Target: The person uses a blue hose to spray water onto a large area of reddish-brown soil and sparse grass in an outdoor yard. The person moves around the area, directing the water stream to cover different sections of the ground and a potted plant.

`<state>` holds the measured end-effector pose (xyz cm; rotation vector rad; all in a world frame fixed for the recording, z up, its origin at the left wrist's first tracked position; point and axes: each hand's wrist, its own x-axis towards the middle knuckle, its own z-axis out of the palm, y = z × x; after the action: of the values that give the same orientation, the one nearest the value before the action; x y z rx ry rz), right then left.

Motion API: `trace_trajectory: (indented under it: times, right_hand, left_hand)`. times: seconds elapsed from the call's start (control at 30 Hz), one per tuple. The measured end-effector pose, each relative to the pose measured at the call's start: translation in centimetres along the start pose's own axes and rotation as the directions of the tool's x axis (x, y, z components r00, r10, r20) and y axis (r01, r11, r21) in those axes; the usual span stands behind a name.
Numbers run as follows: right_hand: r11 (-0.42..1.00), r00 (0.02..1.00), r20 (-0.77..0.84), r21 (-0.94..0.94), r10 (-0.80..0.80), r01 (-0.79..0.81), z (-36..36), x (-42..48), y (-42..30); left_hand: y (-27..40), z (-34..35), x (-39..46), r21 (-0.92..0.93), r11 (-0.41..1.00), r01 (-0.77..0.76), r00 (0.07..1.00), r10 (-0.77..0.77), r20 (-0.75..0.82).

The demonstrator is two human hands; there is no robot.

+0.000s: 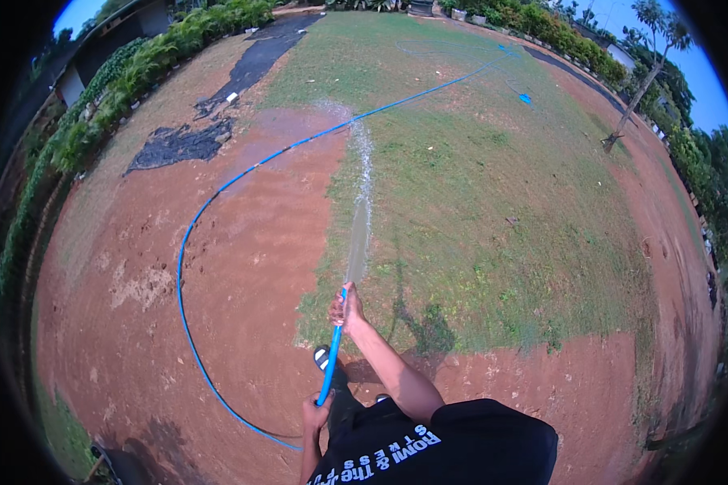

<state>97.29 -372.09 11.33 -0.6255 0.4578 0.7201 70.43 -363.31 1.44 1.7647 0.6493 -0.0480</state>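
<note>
My right hand is closed around a blue garden hose near its outlet, with the thumb up by the opening. Lower down, close to my body, my left hand grips the same hose. A stream of water shoots forward from the outlet and breaks into drops farther away. Beyond my left hand the hose curves out across bare reddish soil, then runs over the grass to the far right. Wet, shiny soil lies near the far end of the stream.
Crumpled black netting and a longer dark strip lie at the left. Loops of thin blue line rest on the far grass. A leaning tree stands at the right. Hedges border the plot; a dark container is at the lower left.
</note>
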Motion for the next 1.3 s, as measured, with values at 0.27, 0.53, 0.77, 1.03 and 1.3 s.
trace_trajectory:
  times: [0.27, 0.53, 0.77, 1.03, 1.3]
  right_hand:
    - [0.979, 0.921, -0.389, 0.199, 0.036, 0.046, -0.2, 13.6, 0.2]
    - [0.969, 0.961, 0.126, 0.035, -0.248, 0.245, 17.9, 17.6, -7.8]
    - [0.993, 0.961, 0.263, -0.059, -0.086, 0.105, 22.5, 30.4, -7.4]
    - [0.99, 0.981, 0.17, -0.114, 0.096, -0.077, 30.6, 48.9, -7.0]
    - [0.982, 0.954, 0.27, -0.166, 0.129, -0.086, 45.1, 63.2, -12.6]
  left_hand:
    - [9.2, -4.9, 14.8, 0.005, 1.0, 0.027, 0.963, -0.028, 0.269]
    - [16.2, -10.3, 32.0, -0.043, 0.984, -0.17, 0.888, 0.172, 0.426]
    - [17.1, -13.1, 40.6, -0.043, 0.997, -0.07, 0.944, 0.08, 0.32]
    - [15.9, -17.5, 55.2, -0.151, 0.987, 0.063, 0.982, -0.034, 0.185]
    - [25.3, -25.3, 73.7, -0.121, 0.992, 0.024, 0.989, -0.006, 0.149]
